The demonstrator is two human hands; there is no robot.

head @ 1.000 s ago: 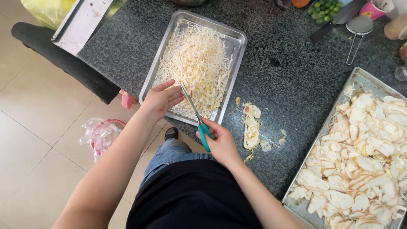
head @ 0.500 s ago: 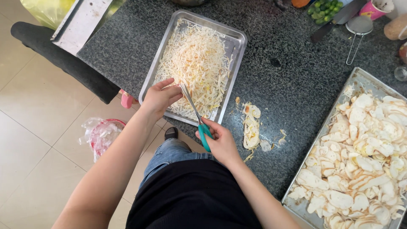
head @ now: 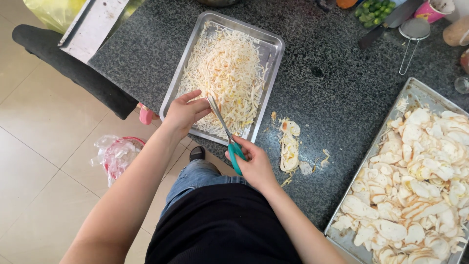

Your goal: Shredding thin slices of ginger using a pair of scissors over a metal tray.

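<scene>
1. Head view, the hands: the right hand (head: 254, 164) has its grip wrapped tight round the green handles of the scissors (head: 225, 133). The blades point far, over the near edge of the small tray (head: 273, 73).
2. Head view, the other hand: the left hand (head: 184, 111) rests at the near left corner of that tray. Its fingers are curled close to the blades and look to be pinching a small piece, but I cannot tell for sure.
3. Head view, what is done: the small tray is almost full of thin pale strips (head: 224, 73). That looks like a lot of cutting done.
4. Head view, what is left: a few flat slices (head: 289, 146) lie on the dark bench (head: 332, 102), just right of the right hand. The big tray (head: 415, 90) on the right is heaped with many more wide slices (head: 420, 181), so much looks uncut.
5. Head view, far side: green limes (head: 373, 10), a knife (head: 386, 22) and a strainer (head: 413, 32) sit well apart.
</scene>
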